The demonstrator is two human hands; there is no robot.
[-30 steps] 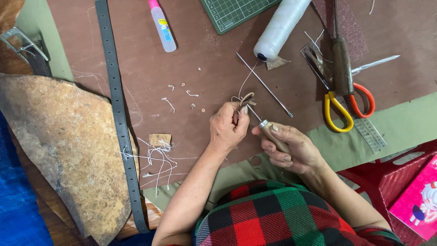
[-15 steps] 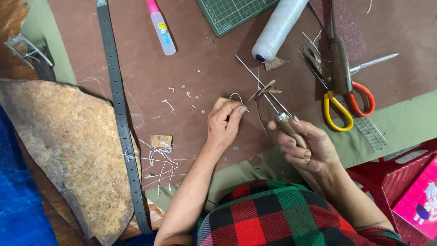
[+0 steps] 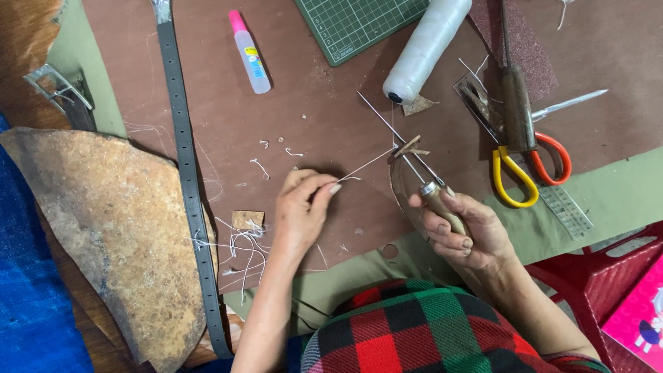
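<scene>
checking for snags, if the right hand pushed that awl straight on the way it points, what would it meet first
The right hand holds an awl pointing up and left. A small leather scrap is already on its shaft; beyond the tip lies bare brown mat, then likely the green cutting mat. The white thread spool sits just right of that line; depth is unclear.

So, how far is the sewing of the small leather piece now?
Done: white thread already runs to the small leather piece on the awl.
In hand: left hand pinches the thread taut; right hand grips the awl handle.
Left: no finished seam is visible.
</scene>
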